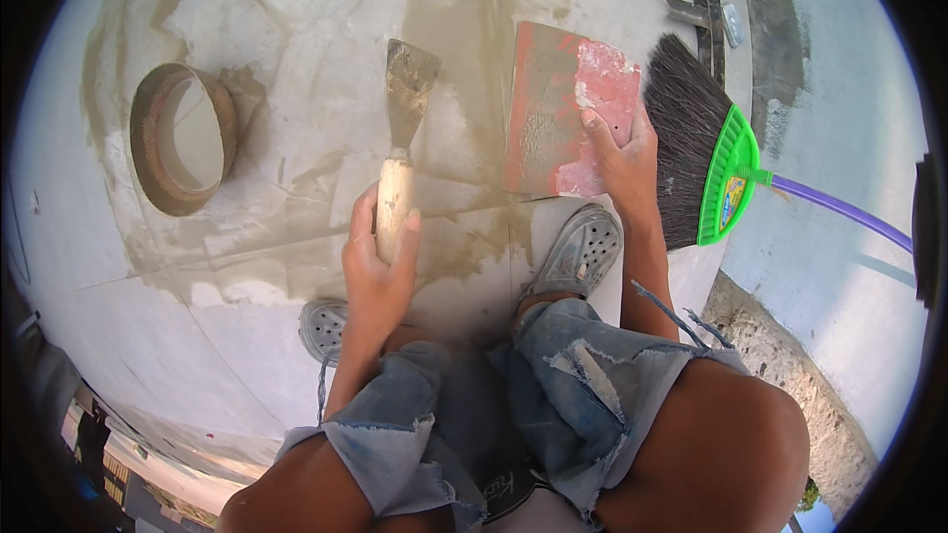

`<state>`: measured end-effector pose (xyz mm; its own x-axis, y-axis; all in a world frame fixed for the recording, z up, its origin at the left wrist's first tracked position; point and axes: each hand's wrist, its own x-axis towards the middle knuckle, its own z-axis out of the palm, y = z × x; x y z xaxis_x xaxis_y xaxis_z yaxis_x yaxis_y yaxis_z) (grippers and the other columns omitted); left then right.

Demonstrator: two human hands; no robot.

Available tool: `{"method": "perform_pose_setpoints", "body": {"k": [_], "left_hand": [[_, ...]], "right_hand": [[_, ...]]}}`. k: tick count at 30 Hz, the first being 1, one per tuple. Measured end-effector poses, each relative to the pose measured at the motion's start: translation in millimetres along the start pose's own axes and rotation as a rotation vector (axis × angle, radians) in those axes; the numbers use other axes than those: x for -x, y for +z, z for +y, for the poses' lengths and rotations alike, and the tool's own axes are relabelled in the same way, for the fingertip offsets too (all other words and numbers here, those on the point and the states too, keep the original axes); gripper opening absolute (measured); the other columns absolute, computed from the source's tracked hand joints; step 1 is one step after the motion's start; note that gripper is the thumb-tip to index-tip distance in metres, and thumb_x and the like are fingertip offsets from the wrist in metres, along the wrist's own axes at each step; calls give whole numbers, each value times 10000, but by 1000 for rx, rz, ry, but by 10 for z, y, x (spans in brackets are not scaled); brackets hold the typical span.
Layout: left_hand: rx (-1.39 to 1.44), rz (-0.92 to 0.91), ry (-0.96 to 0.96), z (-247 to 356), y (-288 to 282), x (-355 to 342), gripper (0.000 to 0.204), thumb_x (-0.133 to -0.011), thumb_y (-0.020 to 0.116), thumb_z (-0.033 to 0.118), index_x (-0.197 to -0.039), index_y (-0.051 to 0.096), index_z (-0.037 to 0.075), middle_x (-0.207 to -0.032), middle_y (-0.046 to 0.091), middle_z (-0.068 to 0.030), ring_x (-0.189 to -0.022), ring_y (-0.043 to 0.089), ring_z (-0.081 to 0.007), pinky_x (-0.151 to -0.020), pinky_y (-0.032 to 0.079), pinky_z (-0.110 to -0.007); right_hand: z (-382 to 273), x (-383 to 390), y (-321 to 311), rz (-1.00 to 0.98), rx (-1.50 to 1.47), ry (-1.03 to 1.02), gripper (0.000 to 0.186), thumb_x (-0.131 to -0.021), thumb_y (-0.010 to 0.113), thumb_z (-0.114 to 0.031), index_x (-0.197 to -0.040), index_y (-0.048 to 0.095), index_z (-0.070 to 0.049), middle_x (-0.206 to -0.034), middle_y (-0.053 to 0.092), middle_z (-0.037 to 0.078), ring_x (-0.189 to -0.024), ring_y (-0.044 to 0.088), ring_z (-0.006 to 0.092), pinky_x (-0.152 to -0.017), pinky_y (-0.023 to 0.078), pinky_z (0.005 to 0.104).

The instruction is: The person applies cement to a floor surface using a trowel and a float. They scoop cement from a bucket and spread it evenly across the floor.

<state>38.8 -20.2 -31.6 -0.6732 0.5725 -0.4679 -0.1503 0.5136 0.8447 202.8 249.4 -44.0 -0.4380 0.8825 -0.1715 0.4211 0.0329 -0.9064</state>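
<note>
I see left hand wrapped round wooden handle of scraper, upper centre of frame; blade looks thin, springy, light. Right hand pinches red plate, upper right of centre, thumb on top; probably stiff, light, slick where smeared. I'd grip right edge.

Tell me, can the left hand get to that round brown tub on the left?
Probably yes: the round brown tub sits off to the left of the left hand, with nothing standing between them. But that hand is wrapped around the scraper, so grabbing the tub would likely need it freed first.
</note>
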Motion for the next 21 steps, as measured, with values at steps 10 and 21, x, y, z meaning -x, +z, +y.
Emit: {"method": "perform_pose_setpoints", "body": {"k": [10, 21], "left_hand": [[56, -16, -42, 79, -5, 38, 469, -1046, 691, 208, -1446, 567, -2, -1211, 708, -175, -1113, 661, -228, -990, 521, -367], [23, 33, -1, -69, -39, 100, 481, -1051, 690, 217, -1465, 550, 15, -1151, 702, -139, -995, 668, -208, -902, 542, -351]], "right_hand": [[-56, -143, -281, -49, 77, 10, 466, -998, 743, -134, -1401, 606, 53, -1227, 729, 118, -1093, 685, 157, -975, 551, 324], [-440, -392, 97, -111, 12, -51, 441, -997, 706, -98, -1403, 599, 37, -1227, 722, 112, -1055, 689, 155, -936, 562, 326]]}}
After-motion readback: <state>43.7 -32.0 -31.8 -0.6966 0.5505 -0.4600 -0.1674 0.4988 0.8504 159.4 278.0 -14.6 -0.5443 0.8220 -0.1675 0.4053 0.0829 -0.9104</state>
